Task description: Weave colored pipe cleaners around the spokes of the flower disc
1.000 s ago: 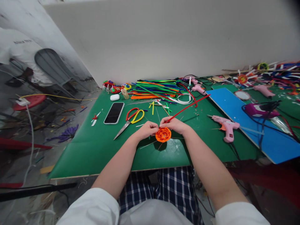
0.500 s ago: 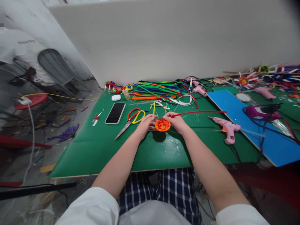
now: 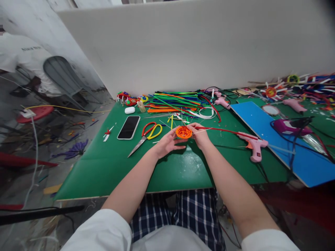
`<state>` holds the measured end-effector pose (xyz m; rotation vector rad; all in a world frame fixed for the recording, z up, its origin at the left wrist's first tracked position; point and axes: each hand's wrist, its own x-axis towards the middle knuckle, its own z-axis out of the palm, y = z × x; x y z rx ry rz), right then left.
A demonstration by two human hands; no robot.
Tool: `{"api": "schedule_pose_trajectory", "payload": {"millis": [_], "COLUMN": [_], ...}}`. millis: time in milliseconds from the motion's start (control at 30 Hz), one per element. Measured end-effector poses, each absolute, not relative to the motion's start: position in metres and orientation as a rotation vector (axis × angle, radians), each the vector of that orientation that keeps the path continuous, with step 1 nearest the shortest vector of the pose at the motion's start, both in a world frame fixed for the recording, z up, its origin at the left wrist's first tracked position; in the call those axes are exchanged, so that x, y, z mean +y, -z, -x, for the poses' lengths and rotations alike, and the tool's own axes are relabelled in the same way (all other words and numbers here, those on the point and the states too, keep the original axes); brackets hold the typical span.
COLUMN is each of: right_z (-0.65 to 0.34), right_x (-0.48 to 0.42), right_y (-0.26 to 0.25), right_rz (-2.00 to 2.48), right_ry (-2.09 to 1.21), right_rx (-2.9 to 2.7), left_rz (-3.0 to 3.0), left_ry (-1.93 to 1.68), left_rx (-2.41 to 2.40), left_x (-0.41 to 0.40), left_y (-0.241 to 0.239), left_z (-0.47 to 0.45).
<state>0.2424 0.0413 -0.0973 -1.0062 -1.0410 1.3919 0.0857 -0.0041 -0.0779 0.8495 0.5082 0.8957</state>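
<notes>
Above the green table is a small round orange woven piece (image 3: 183,132), made of coiled fuzzy strands, with thin pale spokes sticking out around it. My left hand (image 3: 167,143) grips its left edge between thumb and forefinger, the other fingers stretched out beneath. At the right edge, my right hand (image 3: 200,136) pinches the piece together with a long red pipe cleaner (image 3: 222,129), which trails rightward over a pink glue gun (image 3: 255,143). Scissors (image 3: 149,134) with one red and one yellow handle lie left of my hands.
Several coloured pipe cleaners (image 3: 175,101) are heaped at the back, before a white partition (image 3: 183,48). A phone (image 3: 129,127) and a white case (image 3: 129,110) lie left. To the right are a blue board (image 3: 251,113) and a purple tool (image 3: 290,126) with cables.
The orange piece has moved slightly up and right, away from me, and turned. My left fingers have spread out below it. The red pipe cleaner has swung down across the glue gun.
</notes>
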Motion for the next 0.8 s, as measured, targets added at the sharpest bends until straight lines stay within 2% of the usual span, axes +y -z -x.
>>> {"api": "schedule_pose_trajectory", "payload": {"millis": [800], "right_z": [-0.2399], "right_x": [0.0393], "right_y": [0.0933], "right_rz": [1.048], "right_ry": [-1.345], "right_rx": [-1.203], "left_rz": [-0.974], "left_ry": [-1.063], "left_rx": [0.749], "left_x": [0.0022], "left_y": [0.0867], "left_z": [-0.0879]}}
